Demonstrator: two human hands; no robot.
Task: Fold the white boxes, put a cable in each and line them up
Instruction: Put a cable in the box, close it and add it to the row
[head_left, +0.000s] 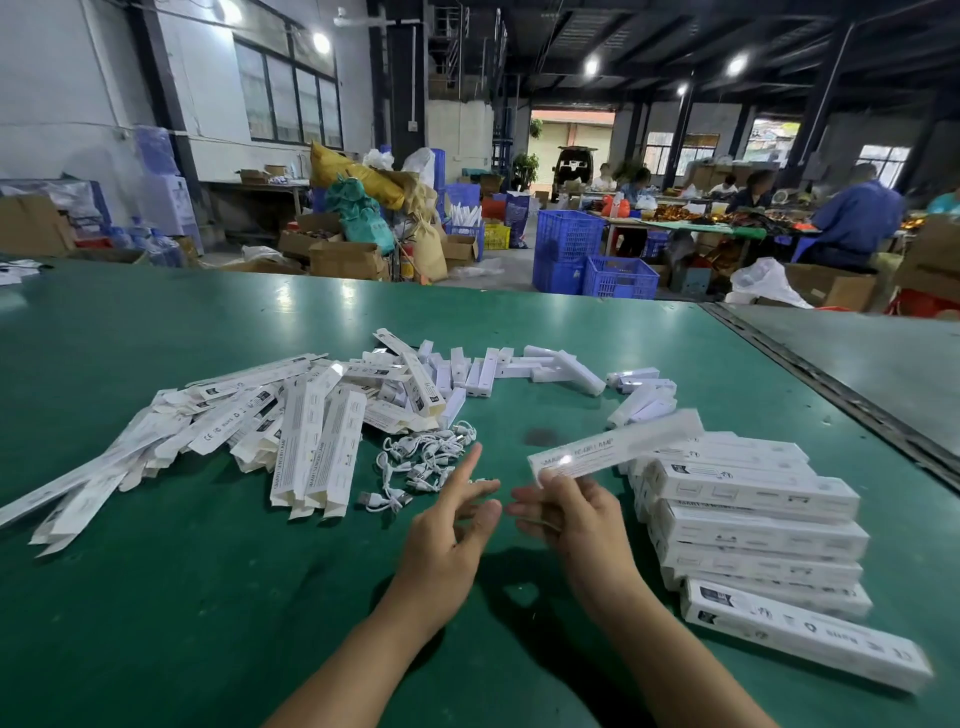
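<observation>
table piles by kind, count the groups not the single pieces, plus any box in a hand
pile of flat unfolded boxes: 1
heap of white cables: 1
spread of plain white bars: 1
row of folded boxes: 1
folded box held in the right hand: 1
total: 5

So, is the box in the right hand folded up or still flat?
Folded up: the box the right hand pinches shows two faces. Whether its ends are closed, cannot tell; it is blurred.
</observation>
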